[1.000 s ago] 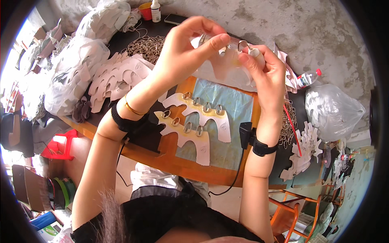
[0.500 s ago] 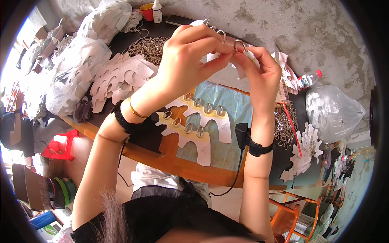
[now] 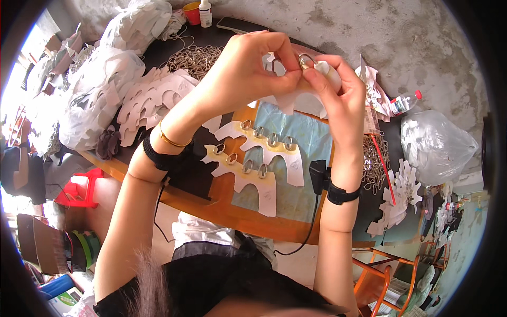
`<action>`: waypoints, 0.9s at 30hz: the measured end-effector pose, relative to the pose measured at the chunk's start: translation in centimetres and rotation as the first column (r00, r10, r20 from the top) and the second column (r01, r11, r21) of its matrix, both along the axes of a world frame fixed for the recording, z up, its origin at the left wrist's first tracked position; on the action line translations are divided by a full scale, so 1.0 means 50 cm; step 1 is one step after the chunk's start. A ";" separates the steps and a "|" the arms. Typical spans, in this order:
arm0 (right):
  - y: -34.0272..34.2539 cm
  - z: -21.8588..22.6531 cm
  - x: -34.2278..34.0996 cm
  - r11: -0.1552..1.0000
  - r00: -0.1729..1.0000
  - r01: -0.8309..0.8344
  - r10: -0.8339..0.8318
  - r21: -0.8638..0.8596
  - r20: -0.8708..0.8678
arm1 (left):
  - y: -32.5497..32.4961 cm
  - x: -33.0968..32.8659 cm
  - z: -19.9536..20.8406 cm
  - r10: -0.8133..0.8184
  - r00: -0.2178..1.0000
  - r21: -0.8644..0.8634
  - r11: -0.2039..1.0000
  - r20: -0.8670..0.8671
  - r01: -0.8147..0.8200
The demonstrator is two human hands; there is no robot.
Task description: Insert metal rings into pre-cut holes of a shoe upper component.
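Note:
Raised above the far side of the table, both hands hold a white scalloped strip point(image 3: 288, 102) with metal rings on it. My left hand point(image 3: 244, 71) is closed in a pinch on the strip, its index finger and thumb meeting near the middle. My right hand point(image 3: 342, 105) pinches the strip's right end beside an upright metal ring point(image 3: 305, 59). Another ring shows through the curl of my left fingers; they hide part of the strip. Below lie two similar strips, a nearer one point(image 3: 266, 199) and a farther one point(image 3: 294, 170), each with several rings along a yellowish edge.
The strips lie on a blue sheet point(image 3: 311, 203) on the table. Metal rings are heaped at the back left point(image 3: 196, 59) and right point(image 3: 373, 171). White cut pieces point(image 3: 153, 100) are stacked at left. A red stick point(image 3: 383, 169), plastic bottle point(image 3: 405, 103) and clear bag point(image 3: 435, 145) are at right.
My left fingers have curled in and moved slightly left, away from the upright ring. More of the held strip hangs in view below my hands. My right hand has barely moved.

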State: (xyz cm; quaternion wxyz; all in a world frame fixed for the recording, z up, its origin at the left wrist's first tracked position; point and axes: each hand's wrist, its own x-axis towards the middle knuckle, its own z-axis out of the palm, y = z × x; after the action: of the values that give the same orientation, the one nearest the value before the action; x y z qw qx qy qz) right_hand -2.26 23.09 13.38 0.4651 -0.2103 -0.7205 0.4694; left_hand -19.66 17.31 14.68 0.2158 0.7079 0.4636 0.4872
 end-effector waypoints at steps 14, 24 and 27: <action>0.012 -0.044 -0.002 0.280 0.708 -0.695 0.427 -0.662 -0.562 | -0.005 0.008 -0.001 -0.060 0.997 0.400 0.913 -0.058 0.078; -0.005 0.001 -0.011 0.611 0.858 -0.513 0.336 -0.604 -0.389 | -0.031 0.019 0.018 0.116 0.993 0.212 0.971 -0.005 -0.112; -0.031 -0.004 -0.014 0.967 0.979 0.099 -0.137 0.234 0.151 | -0.040 0.030 0.001 0.432 0.787 0.419 0.874 -0.441 -0.245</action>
State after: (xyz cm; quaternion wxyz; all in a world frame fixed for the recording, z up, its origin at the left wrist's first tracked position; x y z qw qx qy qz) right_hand -2.95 21.56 13.18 0.4514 -0.2372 -0.7915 0.3370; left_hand -18.15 15.33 14.71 -0.1357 0.7428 0.5342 0.3801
